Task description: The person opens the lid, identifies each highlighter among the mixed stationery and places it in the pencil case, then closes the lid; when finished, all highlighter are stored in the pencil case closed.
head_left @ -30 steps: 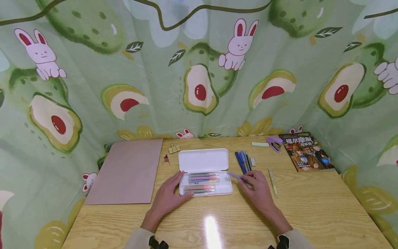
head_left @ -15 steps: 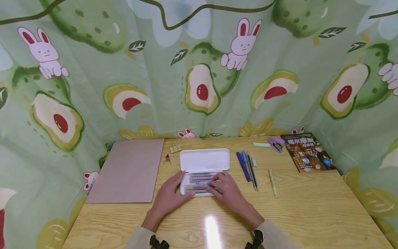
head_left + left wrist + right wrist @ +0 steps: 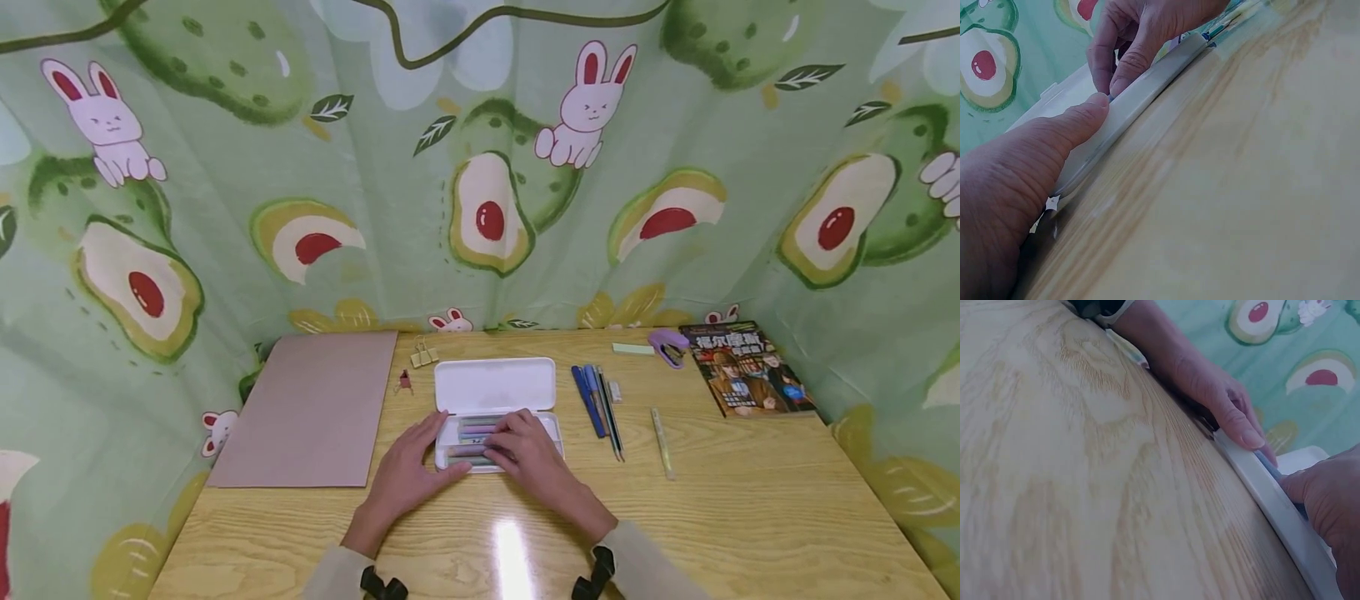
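Observation:
A white pencil case (image 3: pixel 495 386) lies on the table with its lid raised at the back. Slim pens (image 3: pixel 477 431) fill part of its tray. My left hand (image 3: pixel 408 467) grips the left end, its thumb along the front rim and its fingers toward the hinge. Over the tray, my right hand (image 3: pixel 528 454) has bent fingers and pinches a slender pen, mostly hidden beneath them. In the right wrist view a bluish strip of that pen (image 3: pixel 1267 465) shows just inside the white rim, between the two hands.
Right of the case lie blue pens (image 3: pixel 588 400), dark pencils (image 3: pixel 611 412), an eraser (image 3: pixel 615 392) and a pale stick-like pen (image 3: pixel 663 443). Farther back are a purple stapler (image 3: pixel 670 347) and a book (image 3: pixel 750 369). Binder clips (image 3: pixel 423 356) and a brown board (image 3: pixel 307 408) are at left.
My right hand has carried a purple pen from beside the case leftward and down into its tray. The left hand has kept its place on the case.

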{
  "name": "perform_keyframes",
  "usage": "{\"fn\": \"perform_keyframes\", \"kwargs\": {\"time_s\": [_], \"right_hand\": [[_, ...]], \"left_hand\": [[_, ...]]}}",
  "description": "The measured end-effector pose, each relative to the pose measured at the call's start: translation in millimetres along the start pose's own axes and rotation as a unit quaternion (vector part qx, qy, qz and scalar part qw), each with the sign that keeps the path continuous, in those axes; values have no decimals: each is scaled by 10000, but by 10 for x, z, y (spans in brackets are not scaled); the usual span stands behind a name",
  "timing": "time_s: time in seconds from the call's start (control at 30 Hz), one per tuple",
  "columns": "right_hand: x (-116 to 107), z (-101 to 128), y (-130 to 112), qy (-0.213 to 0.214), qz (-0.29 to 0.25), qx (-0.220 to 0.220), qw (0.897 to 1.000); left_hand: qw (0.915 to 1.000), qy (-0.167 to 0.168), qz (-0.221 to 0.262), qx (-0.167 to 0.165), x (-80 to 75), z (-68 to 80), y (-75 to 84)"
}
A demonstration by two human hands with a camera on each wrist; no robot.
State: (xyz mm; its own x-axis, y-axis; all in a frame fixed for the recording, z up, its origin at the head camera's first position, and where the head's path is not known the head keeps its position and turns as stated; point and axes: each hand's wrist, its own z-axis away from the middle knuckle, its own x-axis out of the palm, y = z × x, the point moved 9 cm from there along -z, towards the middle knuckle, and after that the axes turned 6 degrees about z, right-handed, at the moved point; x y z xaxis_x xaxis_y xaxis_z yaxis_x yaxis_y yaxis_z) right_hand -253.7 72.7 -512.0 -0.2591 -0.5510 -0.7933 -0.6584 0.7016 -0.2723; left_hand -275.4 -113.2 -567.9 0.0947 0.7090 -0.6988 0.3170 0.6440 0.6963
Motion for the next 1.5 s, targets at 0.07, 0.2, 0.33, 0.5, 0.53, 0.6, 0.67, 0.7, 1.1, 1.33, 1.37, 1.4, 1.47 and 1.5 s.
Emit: {"fn": "perform_keyframes", "kwargs": {"time_s": [0.07,0.2,0.33,0.5,0.53,0.6,0.67,0.7,1.1,1.33,1.37,1.4,1.47,1.5], "right_hand": [[19,-21,-43,42,-33,-132,9999],[51,-51,-104,109,53,-289,9995],[62,-60,-112,82,125,-224,9996],[71,-76,-113,11,194,-209,9996],[68,-82,-115,10,214,-222,9995],[57,-93,-124,31,292,-283,9992],[48,-101,-134,44,408,-366,9985],[45,-103,-139,45,460,-409,9981],[36,-29,-91,51,338,-318,9989],[23,-17,-74,51,236,-328,9992],[15,-13,-70,20,238,-295,9993],[1,-8,-65,-1,221,-247,9995],[-45,16,-43,15,169,-118,9998],[-74,35,-28,44,149,-52,9999]], "left_hand": [[10000,26,5,10,-11,3,4],[10000,0,-24,36,-3,5,0],[10000,-28,-23,50,9,2,2],[10000,23,22,70,-6,3,16],[10000,29,21,72,-8,3,17],[10000,22,10,61,-9,1,17],[10000,9,0,46,-7,0,15],[10000,5,-7,40,-5,0,12],[10000,6,-18,79,-8,4,7],[10000,6,-12,53,-12,5,7],[10000,-5,-10,41,-10,5,6],[10000,-15,-15,37,-8,4,6],[10000,-25,-20,46,-6,0,7],[10000,-24,-31,64,-7,-2,9]]}}
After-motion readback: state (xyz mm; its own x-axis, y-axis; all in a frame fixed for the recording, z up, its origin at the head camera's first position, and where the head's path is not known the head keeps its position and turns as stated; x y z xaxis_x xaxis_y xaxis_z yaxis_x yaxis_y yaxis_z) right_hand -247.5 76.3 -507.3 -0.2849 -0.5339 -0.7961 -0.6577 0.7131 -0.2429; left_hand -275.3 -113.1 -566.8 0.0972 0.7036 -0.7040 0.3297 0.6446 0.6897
